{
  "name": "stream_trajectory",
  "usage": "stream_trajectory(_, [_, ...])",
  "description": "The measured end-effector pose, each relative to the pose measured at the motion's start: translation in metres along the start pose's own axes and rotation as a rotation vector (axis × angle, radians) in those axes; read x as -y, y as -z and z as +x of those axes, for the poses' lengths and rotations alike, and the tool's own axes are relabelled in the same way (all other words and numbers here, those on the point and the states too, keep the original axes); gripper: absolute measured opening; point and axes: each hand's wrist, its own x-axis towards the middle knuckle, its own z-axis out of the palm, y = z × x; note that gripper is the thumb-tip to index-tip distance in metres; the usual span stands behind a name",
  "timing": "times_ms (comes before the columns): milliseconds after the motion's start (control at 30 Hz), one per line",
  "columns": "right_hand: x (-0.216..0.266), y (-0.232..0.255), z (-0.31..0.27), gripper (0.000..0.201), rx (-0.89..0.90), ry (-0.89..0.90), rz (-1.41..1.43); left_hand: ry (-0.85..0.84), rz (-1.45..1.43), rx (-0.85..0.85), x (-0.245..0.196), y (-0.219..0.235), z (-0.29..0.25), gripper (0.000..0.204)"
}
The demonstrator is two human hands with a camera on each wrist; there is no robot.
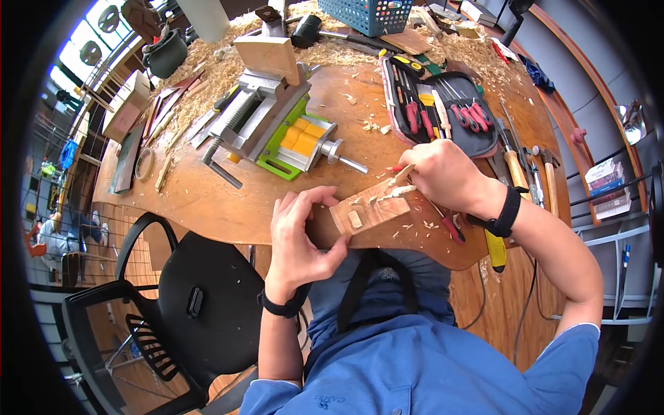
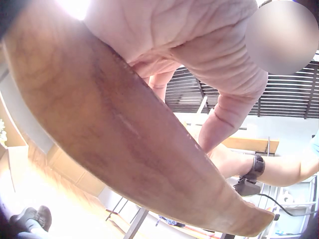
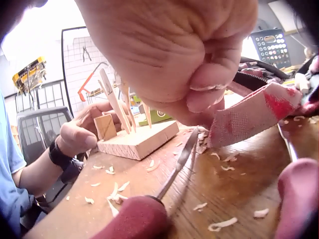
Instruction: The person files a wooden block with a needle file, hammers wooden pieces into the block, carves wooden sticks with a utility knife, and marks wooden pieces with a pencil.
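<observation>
A flat wooden block (image 1: 377, 216) lies near the table's front edge. Slim pale sticks (image 3: 114, 102) stand up from it, and a small square wood piece (image 3: 105, 127) is upright at its left end. My left hand (image 1: 302, 225) grips that end, thumb at the front corner and fingers behind. The right hand (image 1: 446, 176) is curled beside the sticks at the other end; I cannot tell what it holds. Close by its fingertips is a mesh-textured strip (image 3: 254, 114) with a red patch. A pink-handled carving tool (image 3: 137, 219) lies just under this hand.
A metal vise (image 1: 277, 128) with green and yellow parts stands at the table's left. Behind the right hand is an open tool case (image 1: 484, 144). A hammer (image 1: 550, 173) and other tools lie right. Shavings (image 1: 346, 52) cover the back. A black chair (image 1: 211, 304) stands front left.
</observation>
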Motion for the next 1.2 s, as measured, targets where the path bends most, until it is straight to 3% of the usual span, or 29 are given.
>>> stream_trajectory(100, [0.004, 0.013, -0.005, 0.013, -0.090, -0.061, 0.203, 0.004, 0.002, 0.005, -0.001, 0.000, 0.000, 0.068])
stream_trajectory(167, [0.012, 0.032, -0.015, 0.026, -0.138, -0.356, 0.538, 0.005, -0.010, -0.004, -0.001, 0.000, 0.000, 0.068])
stream_trajectory(200, [0.018, 0.041, -0.022, 0.034, -0.169, -0.475, 0.569, 0.012, -0.010, -0.002, -0.001, 0.000, -0.001, 0.068])
stream_trajectory(400, [0.077, 0.060, -0.082, 0.021, -0.378, -0.790, 1.077, 0.024, -0.012, 0.034, -0.004, -0.001, 0.002, 0.070])
stream_trajectory(467, [0.100, 0.045, -0.096, 0.012, -0.507, -0.799, 1.112, -0.042, 0.017, 0.048, -0.007, 0.001, 0.005, 0.064])
stream_trajectory(600, [0.127, 0.003, -0.104, 0.017, -0.704, -0.764, 1.031, -0.016, 0.035, 0.086, -0.006, 0.001, 0.004, 0.064])
stream_trajectory(767, [0.129, -0.024, -0.087, 0.015, -0.634, -0.551, 0.897, -0.026, 0.035, 0.085, -0.005, 0.000, 0.004, 0.067])
stream_trajectory(1100, [0.128, -0.048, -0.071, 0.014, -0.722, -0.544, 0.952, -0.035, 0.078, 0.087, -0.003, -0.001, 0.004, 0.066])
stream_trajectory(1200, [0.129, -0.046, -0.068, 0.014, -0.646, -0.553, 0.756, -0.065, 0.078, 0.080, -0.002, -0.002, 0.004, 0.068])
